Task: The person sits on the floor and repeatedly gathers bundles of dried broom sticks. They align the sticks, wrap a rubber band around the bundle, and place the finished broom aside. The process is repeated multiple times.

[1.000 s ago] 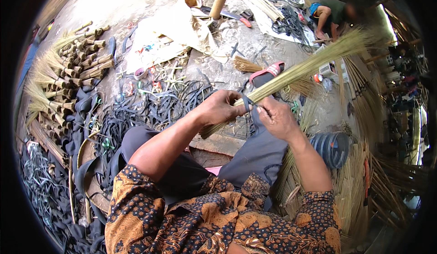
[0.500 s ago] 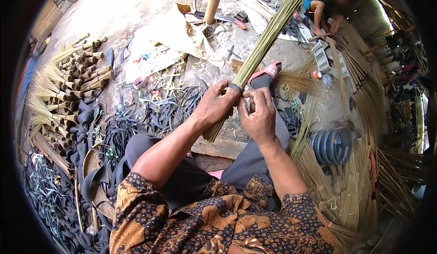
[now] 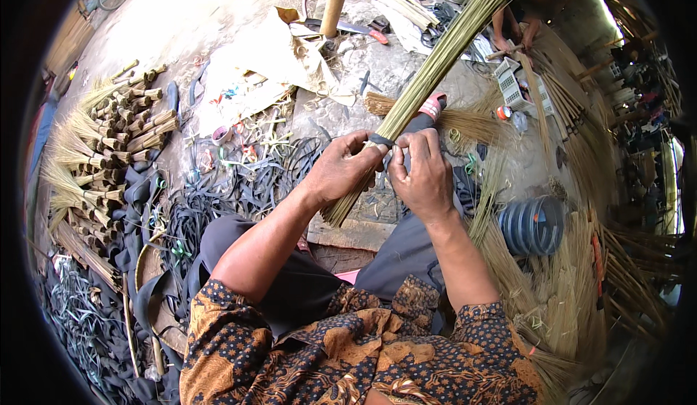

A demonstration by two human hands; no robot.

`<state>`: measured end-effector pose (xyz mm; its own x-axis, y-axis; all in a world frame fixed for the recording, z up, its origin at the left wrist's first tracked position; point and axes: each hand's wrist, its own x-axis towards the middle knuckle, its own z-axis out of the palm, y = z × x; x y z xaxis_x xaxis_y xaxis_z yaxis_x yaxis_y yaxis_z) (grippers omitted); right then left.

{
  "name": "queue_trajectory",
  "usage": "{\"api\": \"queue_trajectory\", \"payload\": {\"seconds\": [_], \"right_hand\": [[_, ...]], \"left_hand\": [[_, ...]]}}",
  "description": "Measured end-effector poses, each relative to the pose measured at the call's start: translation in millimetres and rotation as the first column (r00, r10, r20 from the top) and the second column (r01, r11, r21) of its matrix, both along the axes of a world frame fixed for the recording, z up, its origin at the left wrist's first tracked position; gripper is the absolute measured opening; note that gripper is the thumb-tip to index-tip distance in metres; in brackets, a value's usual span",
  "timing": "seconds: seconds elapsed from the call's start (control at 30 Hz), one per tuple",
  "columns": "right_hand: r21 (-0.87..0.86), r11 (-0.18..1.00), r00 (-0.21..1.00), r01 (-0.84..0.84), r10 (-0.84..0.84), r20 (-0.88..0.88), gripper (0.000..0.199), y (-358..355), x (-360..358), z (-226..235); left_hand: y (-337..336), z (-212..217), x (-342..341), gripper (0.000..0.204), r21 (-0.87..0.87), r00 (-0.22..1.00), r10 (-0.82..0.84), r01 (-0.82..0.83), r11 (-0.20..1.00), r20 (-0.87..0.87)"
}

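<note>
To the left of the blue ribbed plastic container, my left hand is gripping a long bundle of thin yellow-green bristles, with the thumb lying close to a dark flat strip. This strip goes around the bundle and reaches my right hand, which is nearer to the container. My right hand is closed: the thumb and the first finger are pinching the strip, although its very tip is hidden by them. The bundle is slanted, so its short blunt end is left of the container, near a wooden board, while its long part extends beyond the container, away from me. Many dry bristles are lying just beside the container, on the side nearer to me. Beyond the container I see a white plastic basket, and farther, the hands of another person. Well to the left of the container there is a heap of tangled dark strips, and farther left, a pile of tied bundles.
</note>
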<state>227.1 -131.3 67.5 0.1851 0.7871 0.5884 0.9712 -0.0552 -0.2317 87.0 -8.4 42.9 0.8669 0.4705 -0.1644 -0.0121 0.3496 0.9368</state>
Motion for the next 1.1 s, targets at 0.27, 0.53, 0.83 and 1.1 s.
{"api": "queue_trajectory", "payload": {"seconds": [0.27,0.53,0.83,1.1], "right_hand": [[-0.036,0.984,0.540,-0.177,0.067,-0.839,0.057,-20.2,-14.2,-27.7],[-0.184,0.921,0.265,-0.345,-0.093,-0.960,0.032,-37.1,-65.3,-63.8],[-0.045,0.748,-0.049,-0.662,-0.103,-0.993,0.025,-59.6,-54.4,-58.9],[0.030,0.667,-0.131,-0.744,-0.102,-0.986,0.018,-70.5,-61.0,-67.6]], "left_hand": [[-15.4,6.8,4.8,0.030,0.103,0.941,0.206,-0.241,0.965,0.268],[-5.1,3.7,8.6,0.032,-0.273,0.948,0.283,-0.237,0.932,0.145],[-37.9,2.5,-8.1,0.027,-0.398,0.907,0.297,-0.165,0.903,0.298],[-48.4,1.5,-28.8,0.032,-0.391,0.902,0.220,-0.063,0.918,0.371]]}}
